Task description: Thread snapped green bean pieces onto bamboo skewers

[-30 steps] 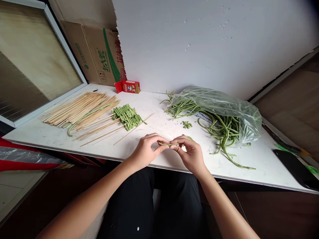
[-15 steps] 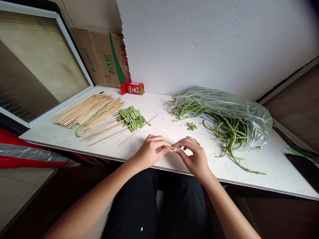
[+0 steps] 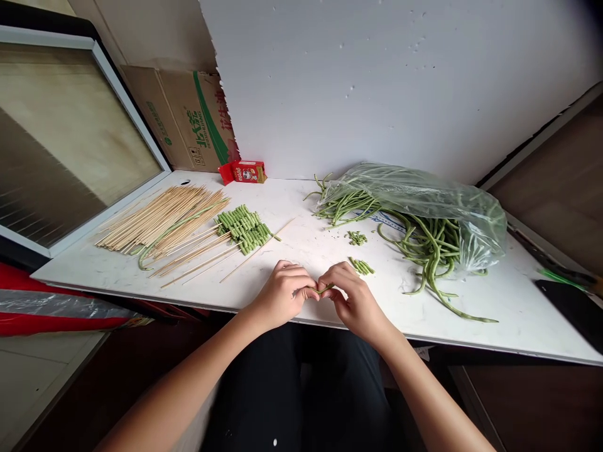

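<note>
A short piece of green bean [image 3: 325, 289] is pinched between my left hand [image 3: 285, 292] and my right hand [image 3: 351, 298], low over the front of the table. Both hands are closed at the fingertips, which cover most of the piece. Just beyond my right hand lies a small row of cut bean pieces [image 3: 361, 266]. Behind it is a little heap of short bean ends [image 3: 357, 238]. To the left, bean pieces threaded on skewers [image 3: 245, 229] lie side by side. Long green beans [image 3: 431, 251] spill from a clear plastic bag [image 3: 419, 185] on the right.
A pile of bare wooden skewers [image 3: 160, 220] with a long bean across it lies at the left of the white table [image 3: 301, 251]. A red packet [image 3: 247, 171] and a cardboard box [image 3: 183, 119] stand behind. A black flat object [image 3: 570, 314] lies at the right edge.
The bean between my hands now looks bent and shows less. My right hand has drawn slightly down and left, uncovering the row of cut pieces. The whole view has shifted a little.
</note>
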The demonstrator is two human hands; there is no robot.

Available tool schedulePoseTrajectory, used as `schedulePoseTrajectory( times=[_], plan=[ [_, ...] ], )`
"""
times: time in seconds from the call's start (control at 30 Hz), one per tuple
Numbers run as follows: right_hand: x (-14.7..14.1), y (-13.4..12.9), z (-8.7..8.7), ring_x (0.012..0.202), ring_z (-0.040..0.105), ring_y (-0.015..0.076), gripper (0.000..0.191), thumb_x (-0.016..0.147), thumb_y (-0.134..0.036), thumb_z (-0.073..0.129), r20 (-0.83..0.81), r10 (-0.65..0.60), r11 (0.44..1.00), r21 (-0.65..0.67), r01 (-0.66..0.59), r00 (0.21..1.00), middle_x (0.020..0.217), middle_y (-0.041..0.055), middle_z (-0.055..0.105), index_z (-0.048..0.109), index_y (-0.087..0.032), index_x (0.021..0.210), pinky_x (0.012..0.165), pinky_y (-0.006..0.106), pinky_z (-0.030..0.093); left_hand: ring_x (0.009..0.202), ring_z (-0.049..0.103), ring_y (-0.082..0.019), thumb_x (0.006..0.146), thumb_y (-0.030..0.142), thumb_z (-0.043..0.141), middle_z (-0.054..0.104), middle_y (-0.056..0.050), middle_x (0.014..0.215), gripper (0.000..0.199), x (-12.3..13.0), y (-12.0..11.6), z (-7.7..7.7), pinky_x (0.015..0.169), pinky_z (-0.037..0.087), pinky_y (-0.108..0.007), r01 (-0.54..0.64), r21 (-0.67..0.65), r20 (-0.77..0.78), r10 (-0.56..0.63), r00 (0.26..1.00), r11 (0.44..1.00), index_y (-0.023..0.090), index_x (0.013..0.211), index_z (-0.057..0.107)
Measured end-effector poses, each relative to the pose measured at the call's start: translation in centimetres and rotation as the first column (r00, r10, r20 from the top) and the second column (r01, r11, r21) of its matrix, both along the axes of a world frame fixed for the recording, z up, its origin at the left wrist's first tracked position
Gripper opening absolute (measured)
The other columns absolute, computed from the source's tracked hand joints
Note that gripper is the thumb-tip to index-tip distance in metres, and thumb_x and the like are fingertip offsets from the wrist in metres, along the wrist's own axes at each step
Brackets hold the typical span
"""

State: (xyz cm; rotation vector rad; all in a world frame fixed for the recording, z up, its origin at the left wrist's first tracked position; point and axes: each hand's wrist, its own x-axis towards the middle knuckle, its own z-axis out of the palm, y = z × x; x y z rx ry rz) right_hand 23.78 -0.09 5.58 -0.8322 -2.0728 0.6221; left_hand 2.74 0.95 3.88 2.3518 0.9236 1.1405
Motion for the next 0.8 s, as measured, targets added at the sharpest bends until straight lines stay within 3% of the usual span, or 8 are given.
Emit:
schedulePoseTrajectory(
  times=[0.23, 0.37, 0.8],
  plan=[
    [0.3, 0.8, -0.9, 0.093, 0.059, 0.0256, 0.025, 0.096, -0.004, 0.066, -0.053, -0.047, 0.996, 0.069, 0.051, 0.997, 0.091, 0.0045, 0.073, 0.074, -0.027, 0.104, 0.083, 0.041, 0.050, 0.077, 0.066, -0.017, 0.100, 0.021, 0.070, 0.077, -0.001, 0.082, 0.015, -0.2, 0.7, -0.4, 0.085, 0.044, -0.035, -0.042, -0.067, 0.054, 0.046, 0.997, 0.997, 0.020, 0.086, 0.076],
    [0.3, 1.0, -0.8, 0.093, 0.059, 0.0261, 0.031, 0.096, -0.001, 0.063, -0.047, -0.061, 0.992, 0.107, 0.066, 0.997, 0.090, 0.0043, 0.072, 0.074, -0.029, 0.106, 0.082, 0.041, 0.050, 0.078, 0.066, -0.018, 0.101, 0.022, 0.068, 0.076, -0.002, 0.080, 0.019, 0.0, 0.8, -0.2, 0.086, 0.046, -0.035, -0.008, -0.105, 0.054, 0.014, 0.998, 0.994, 0.020, 0.084, 0.076],
    [0.5, 2.6, -0.5, 0.094, 0.057, 0.0249, 0.046, 0.080, 0.014, 0.045, 0.052, 0.073, 0.997, -0.010, -0.073, 0.996, 0.085, 0.0036, 0.069, 0.068, -0.024, 0.093, 0.079, 0.037, 0.050, 0.077, 0.066, -0.015, 0.091, 0.004, 0.067, 0.073, 0.001, 0.074, 0.023, 0.0, 2.5, 0.0, 0.087, 0.048, -0.032, 0.147, -0.190, 0.057, -0.139, 0.989, 0.971, 0.019, 0.075, 0.074]
  ],
)
